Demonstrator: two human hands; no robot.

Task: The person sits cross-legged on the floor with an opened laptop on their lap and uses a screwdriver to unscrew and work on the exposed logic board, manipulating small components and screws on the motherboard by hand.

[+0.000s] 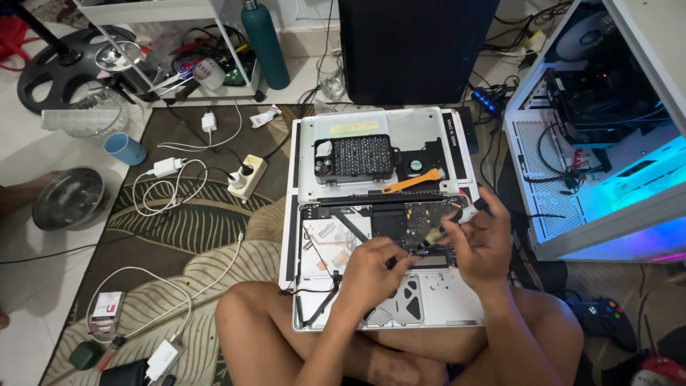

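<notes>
While the opened laptop chassis (379,286) is lying across the person's crossed legs, both hands are working at the exposed logic board (421,218), which is sitting toward the chassis's upper right. The right hand (482,246) is closing its fingers around a screwdriver (457,220), the tip angling down toward 8 o'clock onto the board's lower edge. The left hand (371,268) is pinching its fingers together on something small beside that tip; what it is gripping is too small to tell. At 12 o'clock from the hands, a screwdriver bit case (355,157) and an orange pry tool (413,181) are resting on the removed bottom cover (429,129), with a cooling fan (418,163) between them. Judgement: a slipping tip could be scoring the board or nearby traces, since the chassis is balancing on legs, not a firm surface. A loosened screw could also be rolling off into the patterned rug (186,229) at 9 o'clock.
</notes>
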